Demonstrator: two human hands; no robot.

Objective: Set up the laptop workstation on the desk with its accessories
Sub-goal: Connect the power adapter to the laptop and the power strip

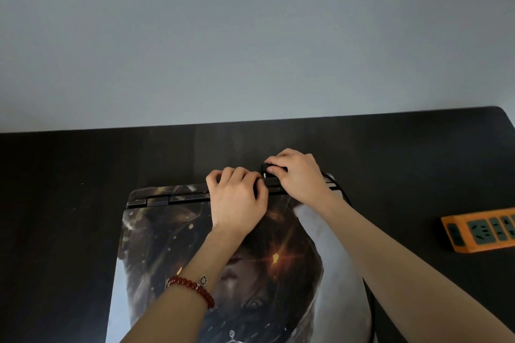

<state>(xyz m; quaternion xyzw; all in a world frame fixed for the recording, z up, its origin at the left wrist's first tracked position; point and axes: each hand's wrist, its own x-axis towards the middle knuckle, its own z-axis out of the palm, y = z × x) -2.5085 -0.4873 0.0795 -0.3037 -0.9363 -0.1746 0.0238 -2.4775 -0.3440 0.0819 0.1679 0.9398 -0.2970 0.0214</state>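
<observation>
A closed laptop (156, 253) with a dark printed picture on its lid lies flat on the black desk (69, 170). My left hand (237, 198) rests on the lid's far hinge edge, fingers curled over it. My right hand (298, 172) pinches a small black plug (268, 167) at the laptop's back edge, right of centre. A black cable (372, 312) runs from under my right hand down along the laptop's right side. Whether the plug sits in a port is hidden by my fingers.
An orange power strip (482, 231) with dark green sockets lies on the desk at the right, partly cut off by the frame. A pale grey wall (250, 36) stands right behind the desk's far edge.
</observation>
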